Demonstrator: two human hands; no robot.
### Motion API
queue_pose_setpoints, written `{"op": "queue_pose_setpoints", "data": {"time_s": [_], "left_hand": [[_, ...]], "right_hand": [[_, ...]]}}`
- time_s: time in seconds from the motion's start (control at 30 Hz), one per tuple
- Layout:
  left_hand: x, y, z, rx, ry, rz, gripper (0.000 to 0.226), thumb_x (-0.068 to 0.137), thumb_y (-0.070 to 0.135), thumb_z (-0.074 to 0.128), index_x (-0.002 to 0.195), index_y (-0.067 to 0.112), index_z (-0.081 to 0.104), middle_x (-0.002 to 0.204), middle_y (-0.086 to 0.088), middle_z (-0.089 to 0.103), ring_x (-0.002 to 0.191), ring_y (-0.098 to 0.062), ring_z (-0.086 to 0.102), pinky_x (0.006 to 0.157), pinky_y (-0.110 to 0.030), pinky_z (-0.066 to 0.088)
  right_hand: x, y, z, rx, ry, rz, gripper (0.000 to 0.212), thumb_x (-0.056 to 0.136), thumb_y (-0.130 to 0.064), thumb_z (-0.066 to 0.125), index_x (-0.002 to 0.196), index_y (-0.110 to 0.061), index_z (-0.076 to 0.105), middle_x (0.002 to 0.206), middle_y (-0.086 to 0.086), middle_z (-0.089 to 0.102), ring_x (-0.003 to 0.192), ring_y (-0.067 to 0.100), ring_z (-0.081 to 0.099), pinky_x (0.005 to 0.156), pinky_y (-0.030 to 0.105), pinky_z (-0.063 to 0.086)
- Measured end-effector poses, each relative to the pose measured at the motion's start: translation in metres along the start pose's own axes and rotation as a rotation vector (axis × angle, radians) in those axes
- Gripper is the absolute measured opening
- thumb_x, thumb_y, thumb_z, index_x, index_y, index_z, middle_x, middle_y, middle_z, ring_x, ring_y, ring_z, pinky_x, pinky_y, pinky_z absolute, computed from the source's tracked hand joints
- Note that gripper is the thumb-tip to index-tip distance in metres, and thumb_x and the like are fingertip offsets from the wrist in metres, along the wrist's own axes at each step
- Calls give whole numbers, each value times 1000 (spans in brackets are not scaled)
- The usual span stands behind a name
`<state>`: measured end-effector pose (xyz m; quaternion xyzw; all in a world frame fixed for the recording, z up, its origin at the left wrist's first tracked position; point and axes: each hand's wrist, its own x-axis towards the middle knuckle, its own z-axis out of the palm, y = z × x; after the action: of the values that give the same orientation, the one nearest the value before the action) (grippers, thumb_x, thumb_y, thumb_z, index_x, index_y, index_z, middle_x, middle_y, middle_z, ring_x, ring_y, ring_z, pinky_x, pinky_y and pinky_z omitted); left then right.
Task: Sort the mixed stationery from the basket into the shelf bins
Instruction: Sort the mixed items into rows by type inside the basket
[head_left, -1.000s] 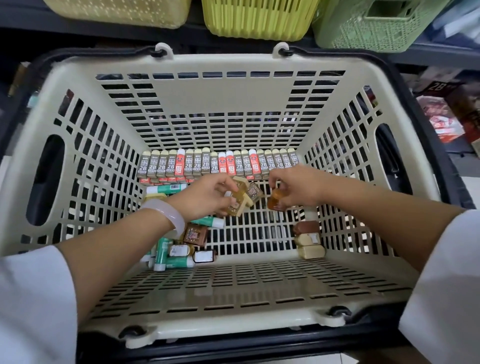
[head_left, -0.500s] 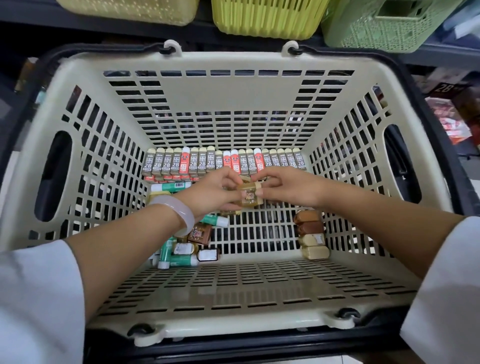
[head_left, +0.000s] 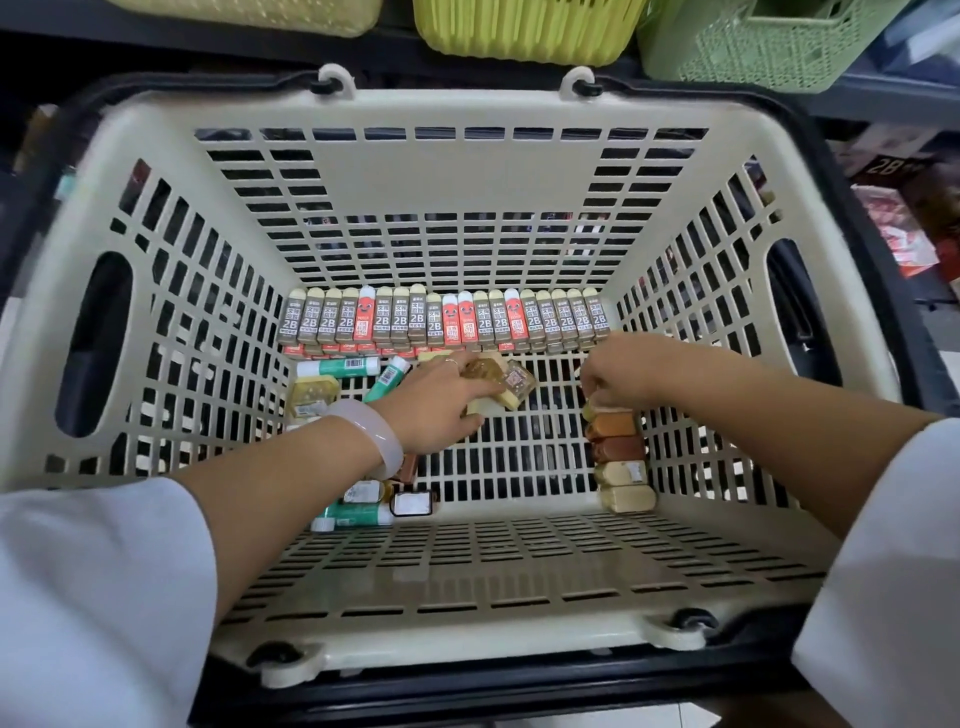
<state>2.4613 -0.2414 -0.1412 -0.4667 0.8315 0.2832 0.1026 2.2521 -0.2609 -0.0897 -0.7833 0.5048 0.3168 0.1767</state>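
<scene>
Nearest the camera, two white sleeves enter from the lower corners of the frame, both forearms reaching down into the cream basket (head_left: 483, 631).

Left hand (head_left: 434, 402), centre of frame: its grip is closed around a small bundle of wrapped erasers (head_left: 498, 382), several held at once, their ends projecting right of the fingers. A pale bangle (head_left: 371, 434) sits on that wrist.

Right hand (head_left: 621, 364), right of centre: fingers curled downward, pinching the top piece of the eraser column (head_left: 618, 457). Exact contact is partly hidden by the fingers.

The eraser column runs along the basket's right wall, long axis pointing from the near edge of the floor toward the far wall; the right hand sits at its far end. The left hand's bundle lies to the left of that end, apart from it across bare grid floor. Judgement: the right hand is the nearer to the column, so any further piece crosses left to right.

Left of the floor: loose green glue sticks (head_left: 358, 512) and more erasers, unsorted.

Farther: a row of 2B lead boxes (head_left: 441, 319) stands upright against the far wall.

Top of frame: the shelf bins (head_left: 524, 26), not yet receiving anything.
</scene>
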Motion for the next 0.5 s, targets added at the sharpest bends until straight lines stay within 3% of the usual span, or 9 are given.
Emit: {"op": "queue_pose_setpoints", "data": {"time_s": [0.17,0.27,0.33,0.4,0.5], "left_hand": [[-1,0,-2,-33,78,33,38,94,16,45,132,17,48,137,-10,40,117,-28,45,98,-39,39],[-1,-1,-7,-178,261,59,22,90,7,51,108,14,61,112,-7,59,101,-25,56,88,-40,46],[-1,1,-12,-461,340,22,16,87,4,57,87,19,61,101,-3,64,95,-20,60,86,-37,50],[0,4,-17,-786,325,-3,25,85,1,59,75,24,57,96,1,65,96,-16,63,85,-30,52],[0,8,-18,-912,261,23,28,85,-3,58,72,22,56,89,5,64,93,-10,64,83,-27,52]], "right_hand": [[7,-11,2,152,195,-2,31,93,-22,49,124,-18,53,120,8,60,102,22,58,87,34,49],[11,-20,-2,410,300,-114,51,88,-21,60,135,-20,42,131,4,53,114,19,53,94,29,41],[11,-24,-4,636,298,-159,59,84,-19,65,137,-19,40,133,3,52,117,16,52,99,26,39],[10,-27,-6,875,309,-186,50,83,-12,66,130,-13,48,125,5,57,112,13,55,98,23,43],[6,-22,-13,1036,352,-175,27,84,-11,65,110,-12,58,99,3,64,97,16,62,92,26,50]]}}
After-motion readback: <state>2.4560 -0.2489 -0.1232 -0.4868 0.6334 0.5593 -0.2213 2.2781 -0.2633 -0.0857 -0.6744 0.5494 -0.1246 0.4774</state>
